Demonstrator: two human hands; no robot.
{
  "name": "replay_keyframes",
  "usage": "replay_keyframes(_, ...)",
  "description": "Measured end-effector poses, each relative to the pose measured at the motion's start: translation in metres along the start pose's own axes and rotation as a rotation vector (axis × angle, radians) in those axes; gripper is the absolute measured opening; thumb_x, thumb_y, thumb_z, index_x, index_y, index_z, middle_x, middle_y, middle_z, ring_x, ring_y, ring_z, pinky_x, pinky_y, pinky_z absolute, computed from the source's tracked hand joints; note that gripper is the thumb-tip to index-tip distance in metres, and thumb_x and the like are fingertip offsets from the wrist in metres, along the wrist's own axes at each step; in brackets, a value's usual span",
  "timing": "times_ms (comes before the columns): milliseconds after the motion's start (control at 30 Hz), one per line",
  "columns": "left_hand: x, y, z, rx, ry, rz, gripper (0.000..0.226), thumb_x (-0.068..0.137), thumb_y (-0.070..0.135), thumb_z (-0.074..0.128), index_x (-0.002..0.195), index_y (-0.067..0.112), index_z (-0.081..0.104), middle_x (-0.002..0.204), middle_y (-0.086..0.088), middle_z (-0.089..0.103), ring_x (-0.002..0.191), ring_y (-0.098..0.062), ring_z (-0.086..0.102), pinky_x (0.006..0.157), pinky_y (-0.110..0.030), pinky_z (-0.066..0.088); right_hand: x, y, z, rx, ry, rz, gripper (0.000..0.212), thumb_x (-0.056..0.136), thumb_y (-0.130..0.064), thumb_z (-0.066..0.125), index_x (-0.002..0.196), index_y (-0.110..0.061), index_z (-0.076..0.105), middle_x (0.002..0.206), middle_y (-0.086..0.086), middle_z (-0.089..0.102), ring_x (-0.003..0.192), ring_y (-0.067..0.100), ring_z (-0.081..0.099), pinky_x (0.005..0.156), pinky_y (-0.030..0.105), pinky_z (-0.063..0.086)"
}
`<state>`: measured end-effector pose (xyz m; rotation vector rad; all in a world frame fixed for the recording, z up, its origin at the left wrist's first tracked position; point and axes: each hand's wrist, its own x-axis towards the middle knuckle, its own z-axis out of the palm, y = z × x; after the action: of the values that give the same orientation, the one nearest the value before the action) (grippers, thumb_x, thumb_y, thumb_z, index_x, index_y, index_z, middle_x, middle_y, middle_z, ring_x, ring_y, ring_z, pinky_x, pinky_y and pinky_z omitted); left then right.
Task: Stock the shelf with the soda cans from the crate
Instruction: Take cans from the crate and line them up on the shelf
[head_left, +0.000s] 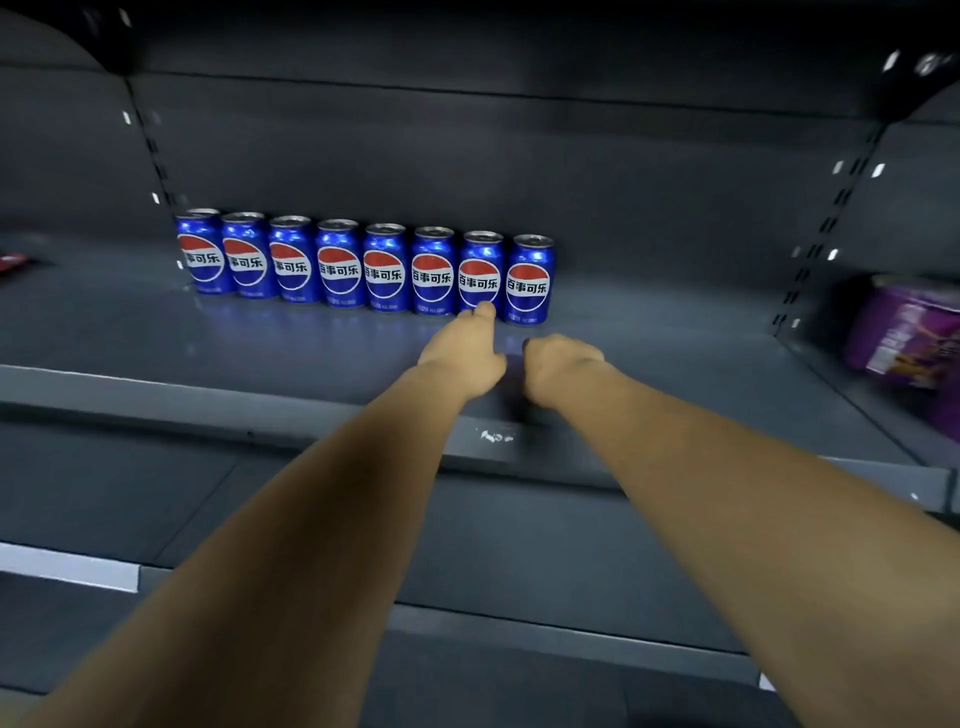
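Several blue soda cans (384, 267) with red, white and blue logos stand upright in a row at the back of the dark grey shelf (156, 338). Both my arms reach over the shelf's front edge. My left hand (462, 353) is curled, with one digit stretched forward to the base of the second can from the right (480, 260). Just to its right, my right hand (558, 369) is a loose fist on the shelf, a little in front of the rightmost can (529, 278). Neither hand holds a can. The crate is out of view.
A purple packaged product (904, 338) sits in the neighbouring bay on the right, beyond the slotted upright (826, 228). A small red item (13, 262) lies at the far left. Bare shelf extends right of the can row. A lower shelf (519, 561) juts out beneath my forearms.
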<state>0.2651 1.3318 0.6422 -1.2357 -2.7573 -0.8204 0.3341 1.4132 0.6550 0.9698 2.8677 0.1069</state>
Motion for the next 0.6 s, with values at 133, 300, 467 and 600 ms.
replay_keyframes(133, -0.032, -0.007, -0.021, 0.054, 0.005, 0.028, 0.044, 0.089, 0.01, 0.051, 0.13, 0.004, 0.039, 0.129, -0.018, 0.047, 0.116, -0.034, 0.048, 0.093, -0.043, 0.044, -0.042, -0.015, -0.014, 0.004, -0.017, 0.005, 0.039, 0.093, -0.016, 0.049, 0.132, -0.012, 0.046, 0.134, 0.007, 0.048, 0.122, 0.027, 0.049, 0.093, 0.036, 0.044)
replay_keyframes(300, -0.071, -0.02, -0.034, 0.061, -0.012, 0.058, 0.048, 0.089, 0.009, 0.052, 0.134, 0.004, 0.036, 0.134, -0.018, 0.045, 0.12, -0.033, 0.047, 0.095, -0.043, 0.043, -0.081, -0.043, -0.016, 0.025, -0.07, -0.006, 0.049, 0.093, -0.017, 0.051, 0.14, -0.009, 0.039, 0.138, 0.011, 0.044, 0.122, 0.029, 0.048, 0.095, 0.038, 0.043)
replay_keyframes(467, -0.108, -0.034, -0.032, 0.054, -0.055, 0.059, 0.048, 0.089, 0.01, 0.052, 0.133, 0.005, 0.037, 0.127, -0.018, 0.048, 0.114, -0.034, 0.05, 0.091, -0.043, 0.045, -0.118, -0.062, -0.009, 0.051, -0.095, -0.035, 0.034, 0.093, -0.015, 0.047, 0.126, -0.008, 0.05, 0.117, 0.01, 0.054, 0.101, 0.026, 0.053, 0.092, 0.036, 0.045)
replay_keyframes(600, -0.135, -0.045, -0.021, 0.069, -0.087, 0.045, 0.043, 0.089, 0.011, 0.052, 0.13, 0.004, 0.039, 0.126, -0.02, 0.049, 0.113, -0.035, 0.05, 0.091, -0.043, 0.045, -0.139, -0.067, 0.005, 0.028, -0.074, -0.053, 0.037, 0.092, -0.017, 0.047, 0.128, -0.01, 0.049, 0.128, 0.007, 0.053, 0.117, 0.025, 0.052, 0.092, 0.034, 0.044)
